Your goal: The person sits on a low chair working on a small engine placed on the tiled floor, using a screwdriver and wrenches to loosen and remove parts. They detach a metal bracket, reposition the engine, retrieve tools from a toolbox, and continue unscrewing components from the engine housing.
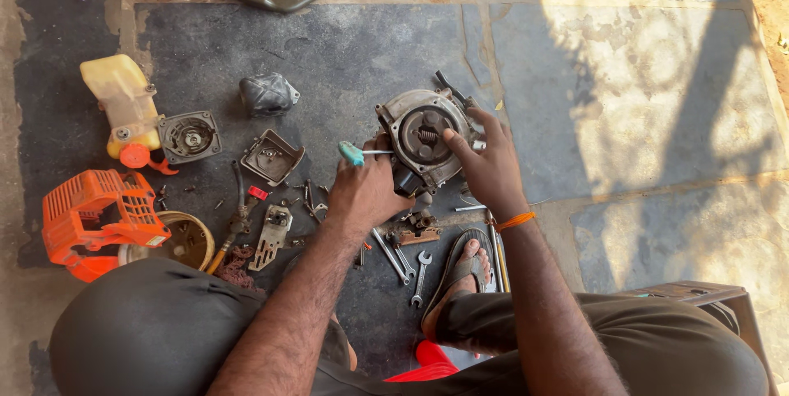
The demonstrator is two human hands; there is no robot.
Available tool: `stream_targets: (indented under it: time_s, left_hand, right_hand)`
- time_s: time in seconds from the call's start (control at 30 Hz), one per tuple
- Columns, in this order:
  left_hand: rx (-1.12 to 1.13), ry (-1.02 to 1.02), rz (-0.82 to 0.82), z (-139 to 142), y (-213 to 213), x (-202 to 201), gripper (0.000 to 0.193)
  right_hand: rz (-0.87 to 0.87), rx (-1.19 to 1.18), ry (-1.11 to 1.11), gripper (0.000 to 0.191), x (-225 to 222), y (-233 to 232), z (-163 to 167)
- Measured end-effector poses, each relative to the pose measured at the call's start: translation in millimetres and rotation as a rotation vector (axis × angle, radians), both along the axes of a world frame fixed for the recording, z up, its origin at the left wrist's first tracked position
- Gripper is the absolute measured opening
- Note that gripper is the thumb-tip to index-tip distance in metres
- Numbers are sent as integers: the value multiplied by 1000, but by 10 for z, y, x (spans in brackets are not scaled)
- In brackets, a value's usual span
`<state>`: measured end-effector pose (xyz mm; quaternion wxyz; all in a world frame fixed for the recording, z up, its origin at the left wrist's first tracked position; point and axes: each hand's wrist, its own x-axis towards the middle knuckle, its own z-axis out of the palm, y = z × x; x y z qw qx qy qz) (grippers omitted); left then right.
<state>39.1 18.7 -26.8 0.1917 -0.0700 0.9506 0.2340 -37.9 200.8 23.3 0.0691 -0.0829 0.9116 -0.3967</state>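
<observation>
**A:** On the dark stone floor, just ahead of the sandalled foot (462,269), sits the round grey engine housing (423,137); what are the hands doing with it?

**B:** The left hand (367,191) is closed around a screwdriver (362,152) with a teal handle, its shaft pointing into the housing's left edge; the right hand (489,168) grips the housing's right side, thumb laid over the rim, fingers wrapped behind.

**A:** How would you judge the grip?

**B:** Sound, I'd say; the bracing hand should keep the housing from turning, and the shaft wants to stay square to the fastener so the tip doesn't slip toward the thumb.

**A:** And around the housing?

**B:** Left of it lie a small dark cover (272,156), a round recoil part (190,136), a yellowish fuel tank (123,100) and an orange shroud (97,219); below it, near the foot, several spanners (411,263); loose screws are scattered close to the left wrist, and I'd guess they could be knocked aside.
</observation>
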Motion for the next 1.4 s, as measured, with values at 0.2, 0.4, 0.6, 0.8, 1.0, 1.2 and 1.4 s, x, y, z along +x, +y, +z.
stream_targets:
  time_s: [0.2, 0.4, 0.6, 0.8, 1.0, 1.2, 1.4]
  left_hand:
    - [-51, 132, -17, -86, 41, 65, 92]
    - [-28, 148, 48, -102, 52, 29, 87]
    - [-4, 65, 43, -92, 98, 15, 88]
    - [-57, 203, 75, 76, 178, -7, 88]
    - [-123, 145, 42, 241, 235, -123, 110]
    - [-227, 144, 20, 289, 305, -225, 106]
    - [-211, -18, 3, 323, 381, -366, 108]
  right_hand:
    - [185, 208, 294, 43, 143, -196, 503]
    - [602, 587, 219, 41, 28, -299, 655]
    - [921, 736, 433, 44, -83, -205, 705]
    - [806, 766, 285, 32, -184, -355, 695]
    - [694, 813, 354, 32, -193, -263, 680]
    - [611, 802, 138, 33, -351, -257, 724]
    - [634, 768, 98, 29, -486, -198, 694]
